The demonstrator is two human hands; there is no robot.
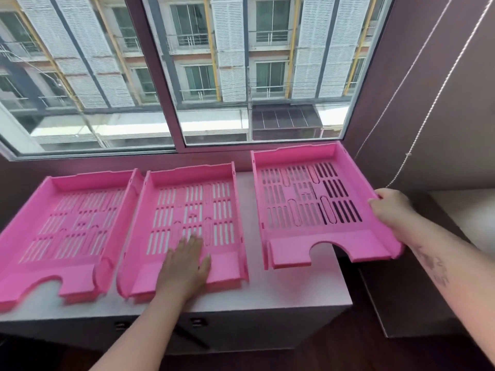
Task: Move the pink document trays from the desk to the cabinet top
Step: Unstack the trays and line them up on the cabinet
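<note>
Three pink slotted document trays are side by side over the white cabinet top point(289, 295). The left tray point(32, 236) and the middle tray point(227, 261) lie flat on it. My left hand point(184, 266) rests palm down, fingers spread, inside the front of the middle tray. The right tray point(292, 250) is tilted, its right half hanging past the cabinet's right edge. My right hand point(391, 207) grips that tray's right side wall.
A large window point(171, 76) runs directly behind the cabinet top. A blind cord point(417, 135) hangs along the brown wall at right. A lower white surface point(471, 220) sits right of the cabinet, with dark floor point(348, 354) below.
</note>
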